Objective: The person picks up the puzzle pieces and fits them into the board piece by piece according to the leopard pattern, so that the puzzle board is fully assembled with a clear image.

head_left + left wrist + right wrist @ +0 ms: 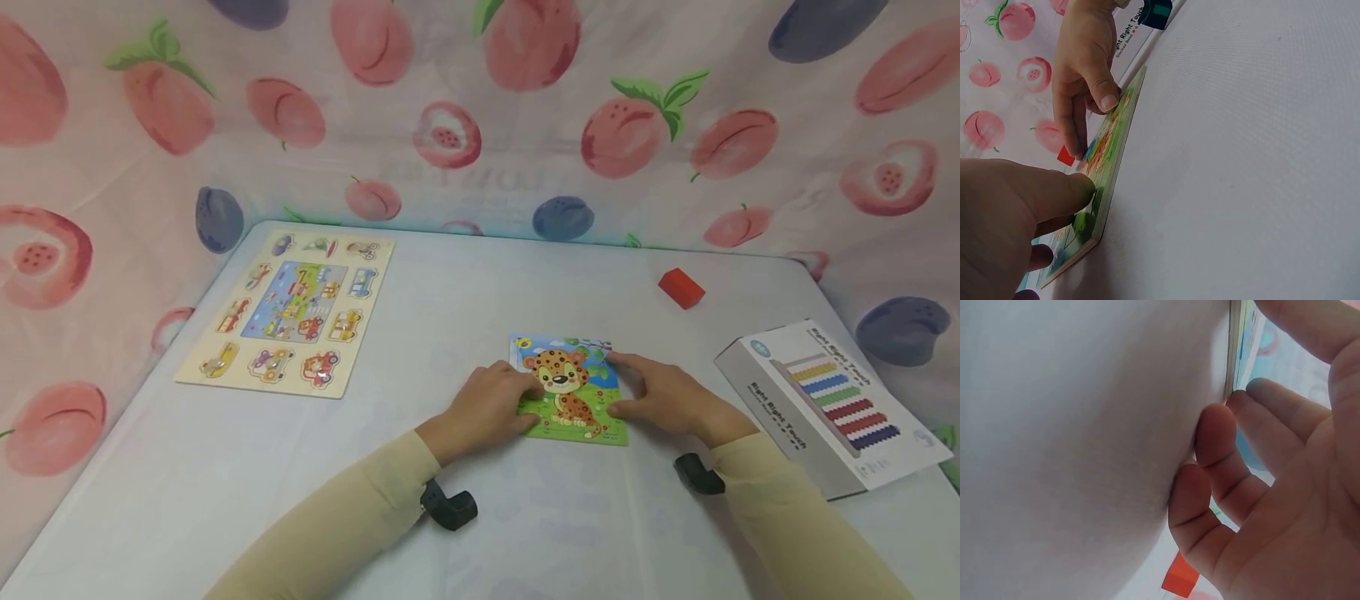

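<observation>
A square picture puzzle [576, 408] with a cartoon leopard on grass lies on the white table between the two hands. My left hand [487, 408] rests across its left edge, thumb and index fingertip on the picture. In the left wrist view, that thumb [1066, 195] touches the top of the puzzle [1105, 169]; the other fingers are partly hidden. At the right edge is my right hand [667, 396], its thumb and index fingertip at the side and upper corner. The right wrist view shows the right fingers [1216, 434] slightly bent beside the puzzle's edge [1234, 350].
A wooden vehicle puzzle board [360, 333] lies at the left. Behind the right hand sits a red block [681, 288]. A white box [832, 408] printed "Right Right Touch" stands at the right. A fruit-patterned cloth [495, 183] hangs behind the table.
</observation>
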Demonstrator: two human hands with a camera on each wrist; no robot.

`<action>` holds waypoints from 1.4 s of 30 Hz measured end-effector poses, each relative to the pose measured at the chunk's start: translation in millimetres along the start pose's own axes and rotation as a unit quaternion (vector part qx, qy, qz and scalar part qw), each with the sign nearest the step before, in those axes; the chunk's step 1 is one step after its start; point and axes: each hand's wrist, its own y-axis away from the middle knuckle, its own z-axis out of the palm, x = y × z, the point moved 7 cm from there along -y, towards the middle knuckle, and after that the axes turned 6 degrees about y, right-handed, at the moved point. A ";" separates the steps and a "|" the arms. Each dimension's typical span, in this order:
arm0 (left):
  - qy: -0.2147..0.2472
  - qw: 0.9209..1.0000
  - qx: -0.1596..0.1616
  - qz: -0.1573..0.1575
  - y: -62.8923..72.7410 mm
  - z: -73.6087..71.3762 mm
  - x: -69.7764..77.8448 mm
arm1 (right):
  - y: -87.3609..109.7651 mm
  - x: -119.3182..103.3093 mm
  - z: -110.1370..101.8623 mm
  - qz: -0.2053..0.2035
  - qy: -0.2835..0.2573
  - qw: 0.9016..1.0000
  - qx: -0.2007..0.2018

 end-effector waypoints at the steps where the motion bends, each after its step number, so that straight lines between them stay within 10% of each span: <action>1: 0.001 1.000 0.000 -0.002 -0.2 -0.1 -0.2 | 0.3 0.0 -0.4 -0.001 0.001 1.000 0.001; 17: -0.005 1.000 0.004 -0.019 9.9 -13.5 -24.3 | 18.5 17.7 -16.0 0.017 0.028 0.999 0.019; 31: -0.047 0.992 0.058 -0.104 17.5 -98.4 -69.7 | 34.2 15.9 -58.1 -0.013 0.074 0.992 0.098; 42: -0.063 0.979 0.062 -0.185 17.7 -126.4 -88.3 | 39.8 -13.8 -92.4 -0.034 0.159 0.965 0.204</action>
